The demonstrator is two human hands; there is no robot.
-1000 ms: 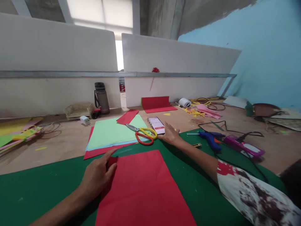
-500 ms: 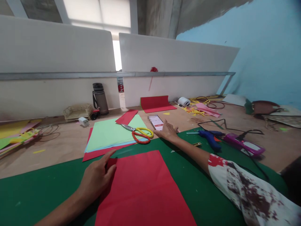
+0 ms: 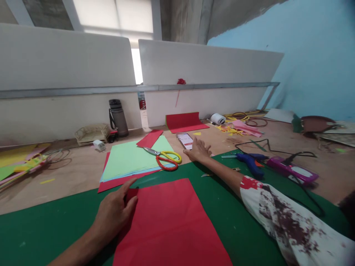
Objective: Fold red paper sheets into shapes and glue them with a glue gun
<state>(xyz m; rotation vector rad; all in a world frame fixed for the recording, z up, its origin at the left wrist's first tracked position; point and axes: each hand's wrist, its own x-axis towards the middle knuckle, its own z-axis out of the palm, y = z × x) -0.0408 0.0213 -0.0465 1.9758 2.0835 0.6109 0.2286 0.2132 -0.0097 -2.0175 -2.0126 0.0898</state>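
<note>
My left hand (image 3: 115,213) lies flat with fingers stretched out on the left top corner of a red paper sheet (image 3: 172,225) that rests on a green mat (image 3: 50,229). My right hand (image 3: 199,150) reaches far forward, fingers spread, touching the near edge of a phone (image 3: 185,140) lying on the wooden table. Scissors with a yellow and a red handle (image 3: 165,159) lie just left of that hand, on a stack of pale green and red sheets (image 3: 130,160).
A blue glue gun (image 3: 249,161) and a purple device (image 3: 292,170) with cables lie at the right. At the back stand a dark bottle (image 3: 118,117), a small basket (image 3: 93,133), a curled red sheet (image 3: 184,122) and white partition boards. Paper scraps lie at both sides.
My right hand has slid a little forward and left onto the phone. My left hand has stayed on the red sheet.
</note>
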